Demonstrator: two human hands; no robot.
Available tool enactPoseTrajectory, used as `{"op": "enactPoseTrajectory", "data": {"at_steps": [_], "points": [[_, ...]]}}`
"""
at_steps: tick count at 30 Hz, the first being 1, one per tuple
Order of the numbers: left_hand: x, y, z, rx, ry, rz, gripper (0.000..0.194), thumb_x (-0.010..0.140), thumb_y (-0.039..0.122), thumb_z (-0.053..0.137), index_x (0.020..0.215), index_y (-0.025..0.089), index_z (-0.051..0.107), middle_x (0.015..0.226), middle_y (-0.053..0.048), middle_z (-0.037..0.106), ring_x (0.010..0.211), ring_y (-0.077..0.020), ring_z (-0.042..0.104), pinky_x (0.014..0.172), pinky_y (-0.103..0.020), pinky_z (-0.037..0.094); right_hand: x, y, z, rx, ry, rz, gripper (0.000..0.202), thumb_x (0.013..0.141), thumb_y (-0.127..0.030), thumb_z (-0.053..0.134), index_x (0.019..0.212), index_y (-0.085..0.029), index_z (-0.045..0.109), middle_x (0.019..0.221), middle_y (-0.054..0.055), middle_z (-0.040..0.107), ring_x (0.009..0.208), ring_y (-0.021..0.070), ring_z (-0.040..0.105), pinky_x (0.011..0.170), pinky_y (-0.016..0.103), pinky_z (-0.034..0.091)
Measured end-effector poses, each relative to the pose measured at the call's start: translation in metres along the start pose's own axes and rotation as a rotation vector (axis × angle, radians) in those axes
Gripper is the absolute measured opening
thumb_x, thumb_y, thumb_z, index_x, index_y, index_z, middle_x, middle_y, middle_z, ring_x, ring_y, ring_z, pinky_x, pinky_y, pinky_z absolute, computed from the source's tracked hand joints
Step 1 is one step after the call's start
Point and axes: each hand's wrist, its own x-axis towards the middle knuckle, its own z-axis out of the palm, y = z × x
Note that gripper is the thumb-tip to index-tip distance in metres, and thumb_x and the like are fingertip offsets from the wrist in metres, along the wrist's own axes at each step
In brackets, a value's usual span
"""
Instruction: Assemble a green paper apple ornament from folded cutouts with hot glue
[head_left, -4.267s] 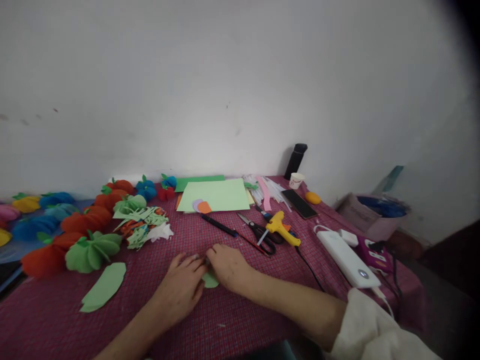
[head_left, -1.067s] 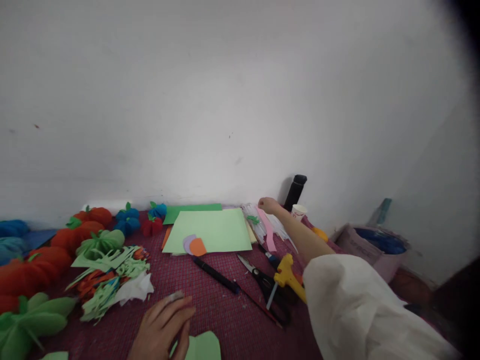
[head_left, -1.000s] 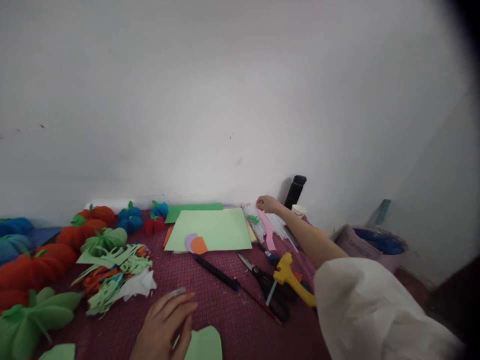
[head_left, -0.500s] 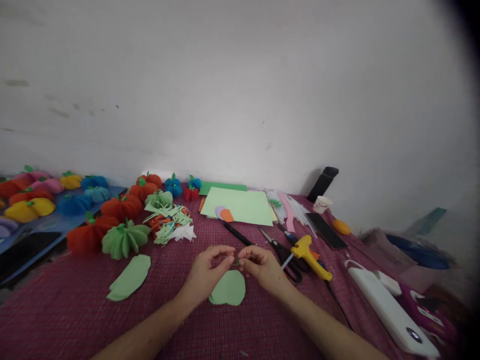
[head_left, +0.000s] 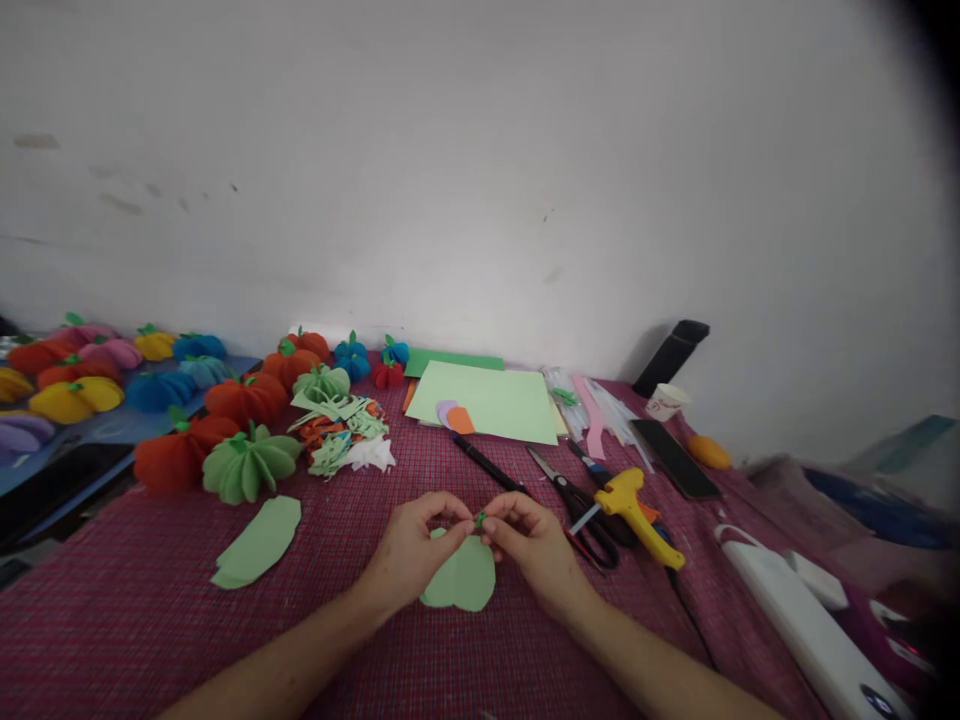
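Between the fingertips of my two hands is a tiny dark green paper piece (head_left: 481, 520), mostly covered by the fingers. My left hand (head_left: 420, 545) pinches its left side with thumb and forefinger. On the other side my right hand (head_left: 529, 540) pinches it too. A light green paper cutout (head_left: 461, 580) with a rounded, notched outline lies flat just below the fingertips. Farther left rests a small stack of light green cutouts (head_left: 259, 545). Beyond it sits a finished light green paper pumpkin (head_left: 250, 463) with a dark green stem.
Right of my hands lie a yellow glue gun (head_left: 637, 515), scissors (head_left: 581, 515) and a black pen (head_left: 487, 465). Light green sheets (head_left: 495, 395) lie at the back. Paper scraps (head_left: 345, 440) and orange paper pumpkins (head_left: 247, 398) stand left. A white power bank (head_left: 802, 615) is far right.
My fingertips have come closer together around the small green piece. The view has shifted slightly, and the things on the table otherwise lie as before.
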Motion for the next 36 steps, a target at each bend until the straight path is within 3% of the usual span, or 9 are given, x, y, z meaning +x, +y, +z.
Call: {"op": "enactPoseTrajectory", "data": {"at_steps": [9, 14, 19, 28, 36], "points": [[-0.001, 0.004, -0.004, 0.02, -0.028, 0.038, 0.008, 0.073, 0.021, 0.054, 0.075, 0.017, 0.06, 0.073, 0.0, 0.062, 0.07, -0.0118, 0.057, 0.065, -0.022, 0.044, -0.002, -0.004, 0.004, 0.126, -0.118, 0.015, 0.033, 0.062, -0.023, 0.072, 0.091, -0.023, 0.056, 0.076, -0.002, 0.056, 0.06, 0.0084, 0.051, 0.048, 0.019, 0.042], [-0.003, 0.007, -0.005, 0.074, -0.054, 0.076, 0.006, 0.073, 0.02, 0.055, 0.076, 0.018, 0.059, 0.075, 0.0, 0.062, 0.072, -0.0118, 0.057, 0.067, -0.022, 0.043, -0.004, -0.007, 0.0, 0.032, -0.156, 0.035, 0.021, 0.065, -0.024, 0.069, 0.085, -0.02, 0.062, 0.072, -0.003, 0.055, 0.052, 0.0053, 0.047, 0.047, 0.019, 0.04], [-0.004, 0.01, -0.008, 0.105, -0.057, 0.075, 0.009, 0.075, 0.021, 0.054, 0.081, 0.018, 0.06, 0.077, 0.0, 0.062, 0.074, -0.0122, 0.057, 0.069, -0.023, 0.043, -0.002, -0.013, -0.003, -0.12, -0.135, 0.055, 0.012, 0.067, -0.025, 0.066, 0.075, -0.017, 0.062, 0.056, -0.005, 0.052, 0.042, 0.0047, 0.044, 0.042, 0.019, 0.035], [0.001, 0.013, -0.018, 0.209, -0.071, 0.151, 0.019, 0.077, 0.02, 0.051, 0.086, 0.022, 0.067, 0.077, -0.001, 0.063, 0.076, -0.0131, 0.055, 0.07, -0.024, 0.041, -0.002, -0.018, -0.008, -0.28, -0.113, 0.03, 0.014, 0.069, -0.028, 0.064, 0.07, -0.015, 0.057, 0.056, -0.005, 0.05, 0.041, 0.0049, 0.042, 0.04, 0.019, 0.034], [0.005, 0.014, -0.02, -0.01, -0.096, -0.09, 0.016, 0.074, 0.026, 0.052, 0.072, 0.014, 0.062, 0.071, -0.002, 0.062, 0.066, -0.0123, 0.053, 0.06, -0.022, 0.041, -0.004, -0.023, -0.011, -0.137, -0.133, 0.103, 0.017, 0.072, -0.031, 0.063, 0.069, -0.016, 0.056, 0.055, -0.006, 0.05, 0.041, 0.0043, 0.042, 0.04, 0.018, 0.034]]}}
